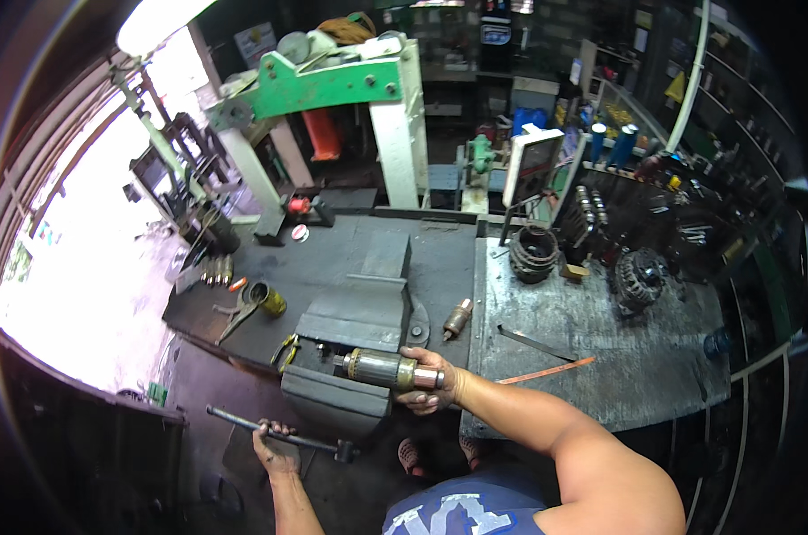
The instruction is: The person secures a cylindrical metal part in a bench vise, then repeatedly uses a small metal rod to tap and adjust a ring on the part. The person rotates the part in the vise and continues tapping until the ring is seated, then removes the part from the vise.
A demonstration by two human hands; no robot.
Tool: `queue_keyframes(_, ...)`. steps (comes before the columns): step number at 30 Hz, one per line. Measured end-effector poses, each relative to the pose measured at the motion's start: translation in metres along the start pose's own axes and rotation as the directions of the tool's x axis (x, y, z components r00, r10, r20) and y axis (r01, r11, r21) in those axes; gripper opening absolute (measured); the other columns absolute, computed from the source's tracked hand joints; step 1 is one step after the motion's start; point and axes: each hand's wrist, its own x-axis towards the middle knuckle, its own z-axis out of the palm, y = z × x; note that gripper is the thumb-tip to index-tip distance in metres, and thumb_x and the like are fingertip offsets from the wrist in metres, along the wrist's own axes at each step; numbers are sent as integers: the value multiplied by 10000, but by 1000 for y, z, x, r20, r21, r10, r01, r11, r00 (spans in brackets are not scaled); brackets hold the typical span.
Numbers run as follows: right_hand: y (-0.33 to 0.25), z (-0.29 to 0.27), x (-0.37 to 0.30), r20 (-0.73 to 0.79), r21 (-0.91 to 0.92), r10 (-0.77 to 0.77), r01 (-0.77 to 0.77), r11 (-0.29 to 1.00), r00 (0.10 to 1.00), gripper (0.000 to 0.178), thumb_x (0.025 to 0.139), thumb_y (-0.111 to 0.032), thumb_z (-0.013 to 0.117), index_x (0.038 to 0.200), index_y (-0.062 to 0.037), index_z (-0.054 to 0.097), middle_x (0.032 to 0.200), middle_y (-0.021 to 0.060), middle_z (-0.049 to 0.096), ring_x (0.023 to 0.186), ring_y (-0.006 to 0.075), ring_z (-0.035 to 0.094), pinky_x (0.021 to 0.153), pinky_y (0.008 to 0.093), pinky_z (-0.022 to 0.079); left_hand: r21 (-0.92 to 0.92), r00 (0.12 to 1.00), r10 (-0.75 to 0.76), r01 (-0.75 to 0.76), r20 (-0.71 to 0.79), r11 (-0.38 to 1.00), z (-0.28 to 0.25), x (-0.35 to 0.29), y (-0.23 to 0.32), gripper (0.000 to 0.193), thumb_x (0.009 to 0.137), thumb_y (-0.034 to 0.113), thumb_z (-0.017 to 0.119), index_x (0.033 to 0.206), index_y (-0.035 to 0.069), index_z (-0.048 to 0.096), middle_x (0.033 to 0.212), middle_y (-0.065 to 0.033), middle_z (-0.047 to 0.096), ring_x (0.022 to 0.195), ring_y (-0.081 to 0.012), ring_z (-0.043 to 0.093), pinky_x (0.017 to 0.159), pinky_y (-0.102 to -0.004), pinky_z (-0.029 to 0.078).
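Head view: nearest me, at the lower left, I have the left hand (277, 452) curled around a long dark bar (243, 421), its fingers wrapped over the shaft. The bar slants down to the right and meets a thick dark head just in front of the vise (355, 325), so I take it for the vise's handle.

A little farther out is the right hand (435, 383), and it is the one that counts for me: it is on the armature (379, 367), while the left is well apart from it. The armature reaches leftward from that grip, its long axis running left to right along the gap between the vise's jaws, dipping slightly toward the copper end. I read the grip as closed only to the width of that end, thumb over the top and fingers underneath. Whether the jaws press on the armature, I cannot tell from here; keeping it lined up with the gap looks to me like the thing to watch.

Beyond the left end, yellow-handled pliers (286, 352) lie beside the vise. Farther right, a smaller armature (457, 319) rests on the bench (444, 267), and past it a round housing (533, 257) stands on the metal-topped table (600, 321).
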Motion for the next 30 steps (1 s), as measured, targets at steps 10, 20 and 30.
queue_keyframes(10, 35, 5, -57, -614, -540, -534, 184, 821, 581, 690, 936, -677, 583, 1283, -82, 614, 901, 93, 689, 678, 200, 644, 663, 356, 564, 87, 997, 62, -67, 52, 994, 16, 45, 85, 193, 931, 347, 643, 857, 179, 583, 700, 6, 578, 613, -147, 556, 600, -338, 482)
queue_keyframes(20, 62, 21, -257, 45, -106, -931, -929, 355, -361, 559, 876, -236, 737, 1381, -73, 563, 1285, 254, 583, 1226, 431, 553, 1026, 527, 461, 519, 934, 215, -37, -287, 854, -7, 12, 59, 660, 889, 206, 659, 1490, 83, 415, 1368, -104, 538, 1240, -241, 523, 971, -351, 428)
queue_keyframes(30, 43, -3, -329, -257, -27, -933, -963, 269, -253, 193, 877, -112, 666, 1042, -18, 694, 1138, 255, 670, 1094, 423, 634, 935, 507, 504, 758, 660, 733, -391, -164, 522, 40, -117, -21, 527, 886, 3, 559, 1408, -22, 487, 1377, -180, 551, 1222, -299, 564, 1061, -405, 444)
